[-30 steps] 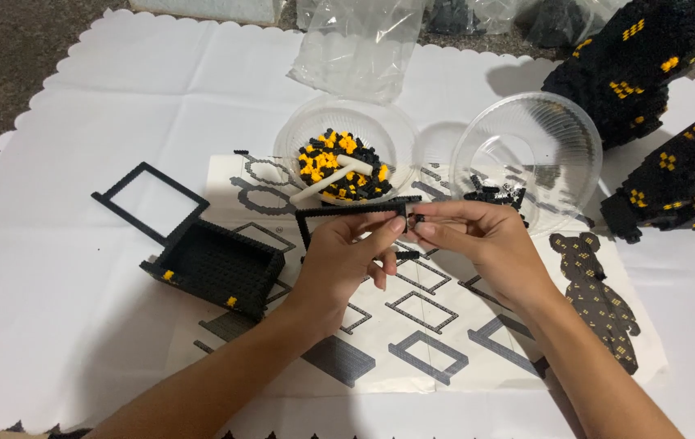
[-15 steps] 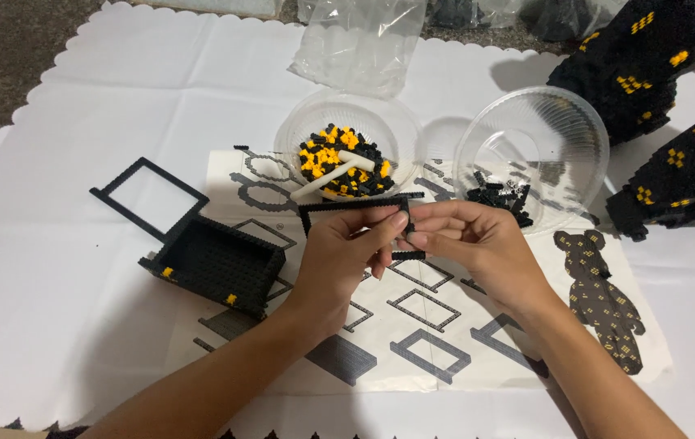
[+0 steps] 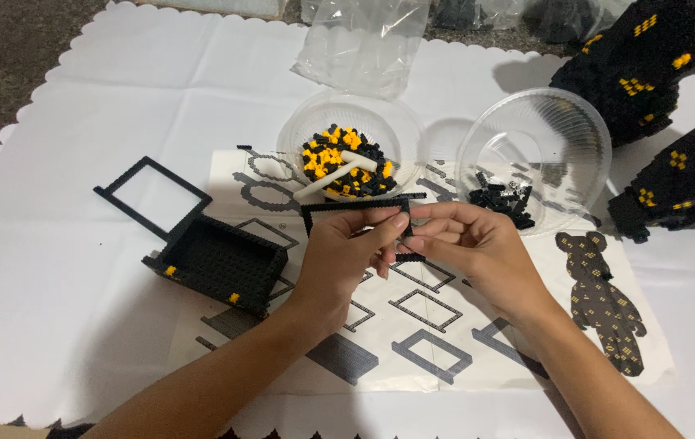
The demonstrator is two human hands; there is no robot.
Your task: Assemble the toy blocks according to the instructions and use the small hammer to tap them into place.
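Both hands, left (image 3: 339,252) and right (image 3: 477,244), fingers pinching a black frame (image 3: 356,205) just near of the bowl (image 3: 351,134), above the sheet (image 3: 429,325)

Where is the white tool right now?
In the head view, the white tool lies in the clear bowl of black and yellow bricks, just above both hands, left of the other bowl.

A white scallop-edged cloth (image 3: 63,122) covers the surface, lying on dark speckled floor (image 3: 6,49) (evenly lit).
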